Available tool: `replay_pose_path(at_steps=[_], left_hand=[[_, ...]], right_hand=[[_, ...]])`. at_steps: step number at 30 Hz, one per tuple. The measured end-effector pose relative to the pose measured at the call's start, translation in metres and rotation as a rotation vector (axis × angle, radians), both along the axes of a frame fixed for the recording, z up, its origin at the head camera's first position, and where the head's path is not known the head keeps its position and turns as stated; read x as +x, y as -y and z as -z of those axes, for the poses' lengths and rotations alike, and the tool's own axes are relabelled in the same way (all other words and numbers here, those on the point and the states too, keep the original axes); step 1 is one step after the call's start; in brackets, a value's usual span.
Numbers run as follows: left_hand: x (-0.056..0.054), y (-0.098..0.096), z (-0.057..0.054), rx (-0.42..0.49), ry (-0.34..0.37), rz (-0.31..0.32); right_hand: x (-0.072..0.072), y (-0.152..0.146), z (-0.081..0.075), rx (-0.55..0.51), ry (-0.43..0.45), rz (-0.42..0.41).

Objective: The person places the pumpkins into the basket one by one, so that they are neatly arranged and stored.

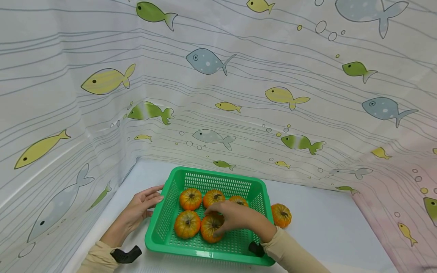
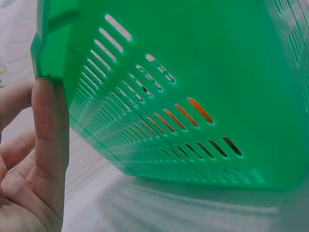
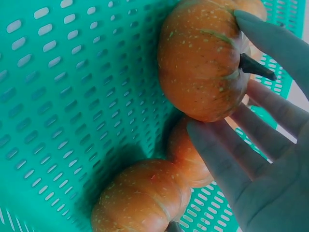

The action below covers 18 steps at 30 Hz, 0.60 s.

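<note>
A green perforated plastic basket (image 1: pixel 182 251) holds several small orange pumpkins in two rows. My right hand (image 1: pixel 235 216) reaches in over the near side, its thumb and fingers spread round the front-middle pumpkin (image 1: pixel 207 229). In the right wrist view that pumpkin (image 3: pixel 200 63) lies between thumb and fingertips, its dark stem toward the palm. Left of it sits another pumpkin (image 1: pixel 187 224); the back-right one (image 1: pixel 239 200) is partly hidden by my hand. My left hand (image 1: pixel 141 204) touches the basket's left rim from outside, its fingers (image 2: pixel 50 125) fairly straight against the edge.
One more pumpkin (image 1: pixel 281 215) lies on the white table (image 1: pixel 321 223), outside the basket's right wall. White sheeting (image 1: pixel 218 91) printed with fish encloses the table at the back and sides. Each wrist carries a black mount (image 1: pixel 126 254).
</note>
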<state>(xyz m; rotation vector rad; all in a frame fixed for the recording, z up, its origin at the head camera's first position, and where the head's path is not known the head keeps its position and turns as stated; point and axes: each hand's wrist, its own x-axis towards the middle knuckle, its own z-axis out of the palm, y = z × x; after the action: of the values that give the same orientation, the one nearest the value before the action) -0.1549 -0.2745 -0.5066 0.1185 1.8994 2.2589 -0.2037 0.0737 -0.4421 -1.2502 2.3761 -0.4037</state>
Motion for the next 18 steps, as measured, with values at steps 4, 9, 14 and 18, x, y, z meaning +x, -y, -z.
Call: replay_pose_path(at_steps=[4, 9, 14, 18], left_hand=[[-0.0002, 0.0004, 0.0003, 0.001, 0.003, -0.003], [-0.0009, 0.0013, 0.0005, -0.002, 0.009, -0.005], [-0.0003, 0.0019, 0.0010, -0.007, -0.005, 0.008], [0.0002, 0.0015, 0.0017, -0.009, -0.009, 0.010]], right_hand=[[-0.0008, -0.0010, -0.0011, -0.019, 0.018, 0.005], [-0.0015, -0.0023, -0.0039, -0.034, 0.026, 0.014], [-0.0032, -0.0032, -0.0008, -0.031, 0.016, 0.001], [-0.0034, -0.0033, 0.0010, -0.033, 0.017, -0.004]])
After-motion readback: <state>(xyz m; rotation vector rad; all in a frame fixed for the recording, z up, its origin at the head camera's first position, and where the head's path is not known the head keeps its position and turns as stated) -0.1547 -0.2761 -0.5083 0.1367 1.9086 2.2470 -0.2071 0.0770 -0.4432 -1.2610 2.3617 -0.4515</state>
